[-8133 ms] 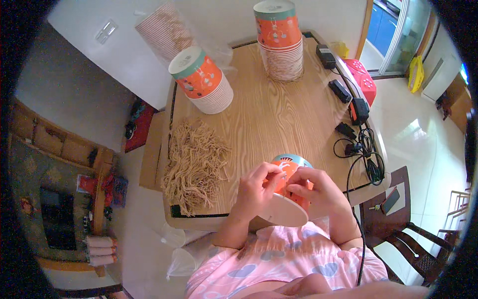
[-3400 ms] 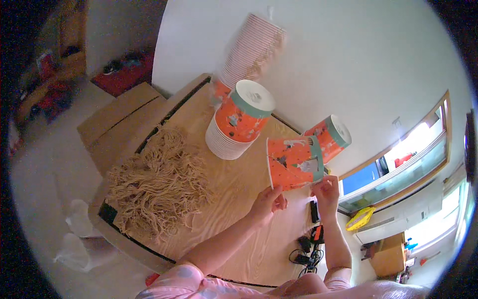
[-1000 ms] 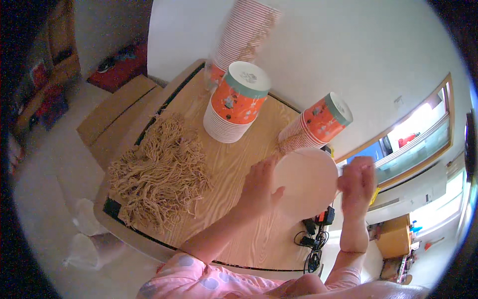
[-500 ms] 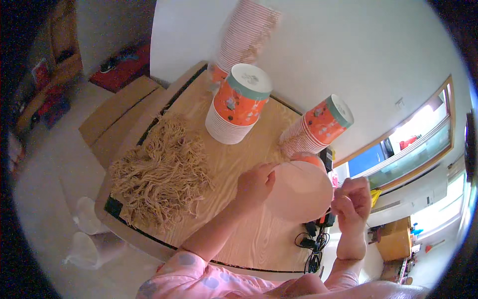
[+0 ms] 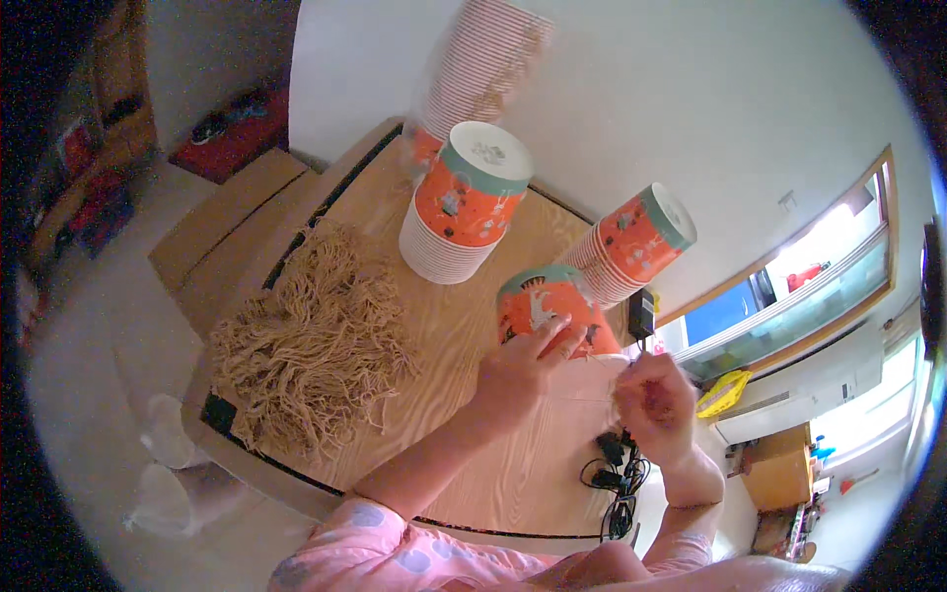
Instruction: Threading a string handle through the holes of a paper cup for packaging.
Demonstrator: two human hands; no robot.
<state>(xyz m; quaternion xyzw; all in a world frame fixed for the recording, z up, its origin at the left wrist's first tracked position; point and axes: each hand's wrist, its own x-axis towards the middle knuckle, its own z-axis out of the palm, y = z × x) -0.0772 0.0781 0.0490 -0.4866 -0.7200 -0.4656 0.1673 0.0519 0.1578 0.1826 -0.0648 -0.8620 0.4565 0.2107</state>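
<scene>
An orange paper tub (image 5: 557, 308) with a green band is tilted above the near right part of the table. My left hand (image 5: 528, 370) is closed on its left side, fingers lying over the printed wall. At the tub's right edge my right hand (image 5: 656, 405) is pinched closed; what its fingers hold, if anything, I cannot make out. A loose pile of tan twine strands (image 5: 316, 345) lies to the left of my left hand. Beyond the held tub stand upside-down stacks of similar tubs, one in the middle (image 5: 466, 202) and one at the right (image 5: 631, 247).
A taller tub stack (image 5: 483, 74) stands at the back by the white wall. Black cables (image 5: 621, 479) and a black adapter (image 5: 642, 316) lie along the right edge of the wood-grain table (image 5: 473, 474). A cardboard box (image 5: 232, 232) sits beyond the left edge.
The tub has turned from showing its pale round face to showing its printed side. My right hand has moved left and a little down. My left hand has shifted slightly right.
</scene>
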